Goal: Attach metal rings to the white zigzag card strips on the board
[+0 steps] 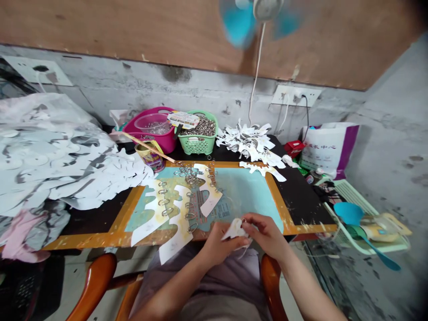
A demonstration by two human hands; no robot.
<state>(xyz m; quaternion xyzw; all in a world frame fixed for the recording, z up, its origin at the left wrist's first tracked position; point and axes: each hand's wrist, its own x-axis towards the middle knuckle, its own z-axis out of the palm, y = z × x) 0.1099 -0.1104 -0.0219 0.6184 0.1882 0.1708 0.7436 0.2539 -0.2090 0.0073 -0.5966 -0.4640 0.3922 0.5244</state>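
Observation:
My left hand (222, 245) is closed on a white cut-out piece (236, 228) at the table's front edge, above my lap. Fingers of my right hand (264, 234) pinch at the same piece from the right, near a small ring-like bit too small to make out. On the blue mat (257, 191) lie several white cut-outs (182, 223) with yellowish glue stains and metal rings (190, 216) along their notched edges. A small heap of loose metal rings (192, 174) sits at the back of the mat.
White scraps (67, 151) cover the left side. Behind the mat stand a tin (152, 158) with a stick across it, a pink basket (163, 140) and a green basket (198, 145). More cut-outs (250, 142) are piled at back right; a pale green tray (394, 243) is far right.

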